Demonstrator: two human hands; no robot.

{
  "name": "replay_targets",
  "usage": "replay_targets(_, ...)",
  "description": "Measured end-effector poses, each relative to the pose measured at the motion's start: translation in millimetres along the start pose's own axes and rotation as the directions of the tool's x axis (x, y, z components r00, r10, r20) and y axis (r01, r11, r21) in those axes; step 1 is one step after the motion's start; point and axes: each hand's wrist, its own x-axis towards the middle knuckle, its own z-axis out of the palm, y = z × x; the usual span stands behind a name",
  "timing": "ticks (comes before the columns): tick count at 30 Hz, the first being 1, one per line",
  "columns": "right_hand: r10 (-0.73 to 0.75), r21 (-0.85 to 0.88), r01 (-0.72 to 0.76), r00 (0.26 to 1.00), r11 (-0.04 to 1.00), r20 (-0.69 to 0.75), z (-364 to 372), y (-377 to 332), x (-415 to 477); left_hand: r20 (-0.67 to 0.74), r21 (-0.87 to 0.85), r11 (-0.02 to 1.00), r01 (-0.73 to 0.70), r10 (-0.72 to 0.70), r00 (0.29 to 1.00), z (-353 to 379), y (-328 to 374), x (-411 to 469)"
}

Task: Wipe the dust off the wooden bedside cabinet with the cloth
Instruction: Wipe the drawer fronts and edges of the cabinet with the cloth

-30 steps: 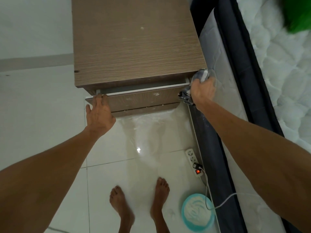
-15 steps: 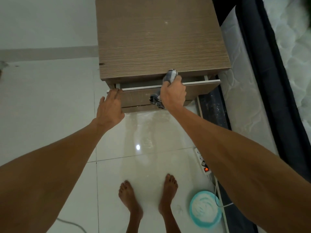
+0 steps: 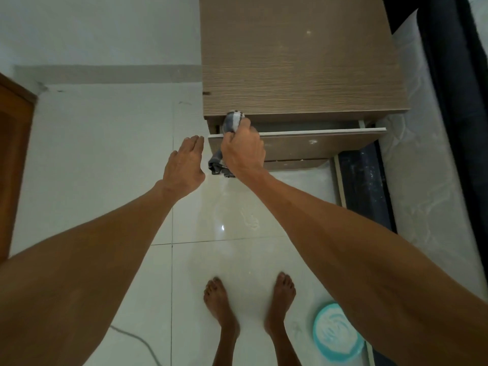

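Note:
The wooden bedside cabinet (image 3: 298,62) stands against the wall, its top drawer (image 3: 317,146) pulled slightly out. My right hand (image 3: 244,151) is shut on a grey and white checked cloth (image 3: 232,121), pressed on the drawer's top edge at its left corner. Part of the cloth hangs below my fist. My left hand (image 3: 183,165) is open, fingers together, just left of the drawer's corner, off the cabinet. A few white specks show on the cabinet top and the drawer front.
A bed with a white mattress (image 3: 422,154) and dark frame lies right of the cabinet. A teal dish (image 3: 336,332) of white powder sits on the tiled floor by my bare feet (image 3: 221,307). A brown door (image 3: 13,154) is at the far left. A cable (image 3: 137,339) crosses the floor.
My right hand has slid the cloth leftward along the drawer's top edge, from the right end to the left corner. My left hand has come off the drawer front and moved left.

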Motion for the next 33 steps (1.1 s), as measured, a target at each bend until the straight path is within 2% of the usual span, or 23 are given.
replay_targets(4, -0.092, -0.072, 0.098, 0.992, 0.993, 0.088, 13.6, -16.0, -3.1, 0.027, 0.009, 0.999, 0.034, -0.034, 0.999, -3.7, -11.9, -2.4)
replay_targets(9, -0.282, -0.16, 0.327, 0.925, 0.931, 0.254, 8.8, -19.2, -1.4, -0.02, 0.02, 1.0, 0.003, -0.002, 1.0, -13.8, -20.2, -2.3)
replay_targets(12, -0.326, -0.16, 0.376, 0.906, 0.913, 0.269, -2.9, -1.9, -10.7, -0.035, 0.009, 1.0, -0.008, 0.009, 0.999, -15.9, -16.7, -0.1)
replay_targets(15, -0.312, -0.197, 0.382, 0.897, 0.903, 0.313, -15.1, 32.4, -21.8, -0.066, -0.063, 0.998, -0.003, -0.001, 0.998, -12.6, -0.4, 6.0)
replay_targets(17, -0.274, -0.22, 0.354, 0.906, 0.909, 0.323, -21.4, 60.4, -26.2, -0.108, -0.14, 0.988, 0.066, -0.082, 0.991, -9.9, 18.6, 12.4)
replay_targets(18, -0.256, -0.231, 0.338, 0.912, 0.913, 0.321, -24.3, 73.4, -27.6, -0.135, -0.201, 0.97, 0.14, -0.168, 0.977, -9.3, 28.5, 16.4)
replay_targets(20, -0.222, -0.245, 0.306, 0.922, 0.92, 0.318, -27.3, 97.3, -28.8, -0.173, -0.338, 0.894, 0.294, -0.366, 0.914, -6.1, 43.7, 26.3)
replay_targets(22, -0.187, -0.26, 0.275, 0.929, 0.926, 0.318, -30.0, 114.6, -28.9, -0.198, -0.403, 0.838, 0.366, -0.471, 0.86, -1.2, 50.8, 35.3)
replay_targets(31, -0.187, -0.231, 0.258, 0.939, 0.938, 0.29, -48.6, 163.4, -15.9, -0.261, -0.486, 0.746, 0.456, -0.622, 0.738, 0.2, 65.3, 56.5)
replay_targets(33, -0.211, -0.224, 0.275, 0.939, 0.935, 0.273, -50.1, 168.7, -12.0, -0.266, -0.501, 0.737, 0.455, -0.631, 0.729, 0.4, 70.7, 58.7)
